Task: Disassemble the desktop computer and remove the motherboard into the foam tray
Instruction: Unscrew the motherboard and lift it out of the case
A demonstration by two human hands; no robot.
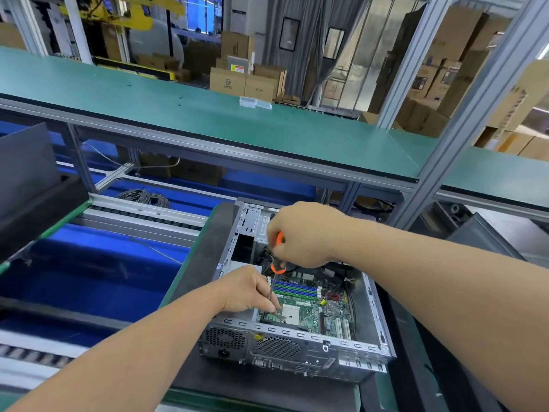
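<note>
An open desktop computer case (297,349) lies on a dark mat, its rear panel facing me. Inside it sits the green motherboard (309,310) with blue and green memory slots. My right hand (303,233) grips the orange-and-black handle of a screwdriver (277,263) that stands nearly upright over the board's left side. My left hand (246,289) pinches the screwdriver's metal shaft close to the board. The tip is hidden behind my fingers. A black foam tray (44,209) stands at the left, with a dark panel propped in it.
A blue roller conveyor (89,269) runs to the left of the mat. A green shelf (208,114) on aluminium posts spans above the bench. Two small clear boxes (255,103) sit on that shelf. Dark trays (481,242) lie at the right.
</note>
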